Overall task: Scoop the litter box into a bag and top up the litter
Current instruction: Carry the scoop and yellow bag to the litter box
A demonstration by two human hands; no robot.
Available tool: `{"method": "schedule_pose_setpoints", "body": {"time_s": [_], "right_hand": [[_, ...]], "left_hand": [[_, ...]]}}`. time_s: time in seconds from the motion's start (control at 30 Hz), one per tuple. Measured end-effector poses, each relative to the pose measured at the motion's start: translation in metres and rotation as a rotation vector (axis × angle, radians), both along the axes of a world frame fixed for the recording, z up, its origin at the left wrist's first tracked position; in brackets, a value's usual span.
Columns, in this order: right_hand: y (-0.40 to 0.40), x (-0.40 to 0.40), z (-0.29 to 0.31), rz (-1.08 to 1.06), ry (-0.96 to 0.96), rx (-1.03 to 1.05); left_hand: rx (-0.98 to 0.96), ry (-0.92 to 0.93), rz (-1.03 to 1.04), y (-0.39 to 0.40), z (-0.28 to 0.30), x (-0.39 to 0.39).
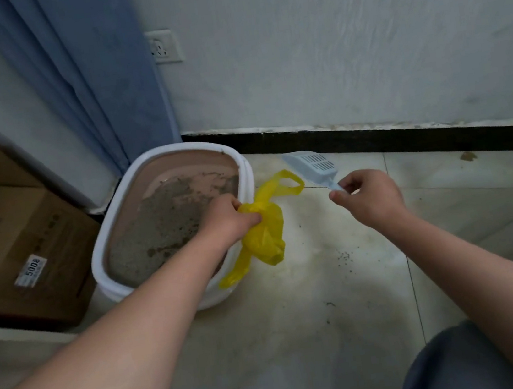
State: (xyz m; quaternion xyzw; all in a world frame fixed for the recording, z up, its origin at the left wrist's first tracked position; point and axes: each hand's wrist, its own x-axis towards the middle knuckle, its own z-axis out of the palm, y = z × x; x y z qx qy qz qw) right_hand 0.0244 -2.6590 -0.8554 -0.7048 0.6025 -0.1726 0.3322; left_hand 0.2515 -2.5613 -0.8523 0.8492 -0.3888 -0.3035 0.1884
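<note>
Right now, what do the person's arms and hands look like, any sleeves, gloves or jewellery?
Both forearms are bare up to the frame edge, with no sleeves in view. The left hand and right hand wear no gloves, and no rings, watch or bracelet show. The fingers are uncovered. Blue-grey trouser fabric covers the knees at the bottom.
</note>
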Motion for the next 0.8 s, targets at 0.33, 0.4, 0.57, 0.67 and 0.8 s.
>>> {"method": "schedule_pose_setpoints", "body": {"time_s": [0.33,0.4,0.57,0.67,0.8], "right_hand": [[-0.006,0.013,-0.009,-0.088,-0.056,-0.005],[-0.008,0.023,-0.009,-0.118,-0.095,0.026],[-0.009,0.051,-0.022,-0.091,-0.130,0.037],[-0.004,0.058,-0.035,-0.018,-0.073,0.034],[-0.002,0.055,-0.041,0.046,-0.028,0.023]], "left_hand": [[0.145,-0.148,-0.135,-0.032,0.024,-0.017],[0.164,-0.144,-0.150,-0.041,0.036,-0.011],[0.064,-0.142,-0.129,-0.024,0.007,0.001],[-0.035,-0.163,-0.101,-0.010,-0.025,0.008],[-0.179,-0.173,-0.074,0.000,-0.052,0.011]]}}
